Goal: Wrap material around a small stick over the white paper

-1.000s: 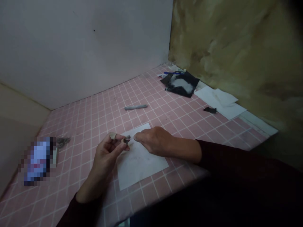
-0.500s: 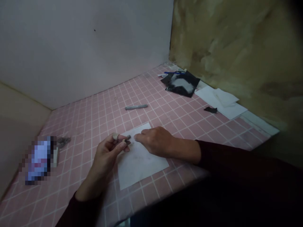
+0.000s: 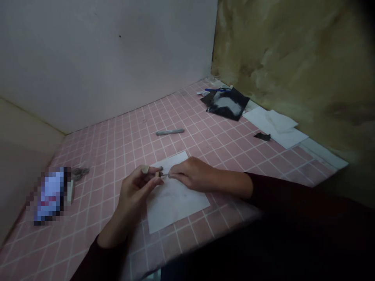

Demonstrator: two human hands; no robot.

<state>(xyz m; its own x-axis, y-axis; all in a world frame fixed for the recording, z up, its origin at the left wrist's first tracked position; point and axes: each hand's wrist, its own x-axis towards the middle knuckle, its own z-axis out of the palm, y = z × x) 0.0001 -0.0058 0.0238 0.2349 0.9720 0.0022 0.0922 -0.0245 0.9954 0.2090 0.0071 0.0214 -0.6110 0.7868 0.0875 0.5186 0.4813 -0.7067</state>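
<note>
Over a white paper sheet (image 3: 175, 201) near the front edge of a pink-tiled bench (image 3: 96, 156), a left hand (image 3: 135, 191) pinches a small dark piece (image 3: 158, 174) — a thin metal pin (image 3: 164, 175) runs to a right hand (image 3: 193, 174), its fingertips closed on it.

This looked like a cramped home craft corner, though the dim view left that uncertain: a pink grid-tiled counter (image 3: 222, 152) stood between a white wall (image 3: 102, 70) and a blotchy stained wall (image 3: 287, 58), with a sheet of paper (image 3: 175, 203) and a grey marker (image 3: 170, 132) on it
</note>
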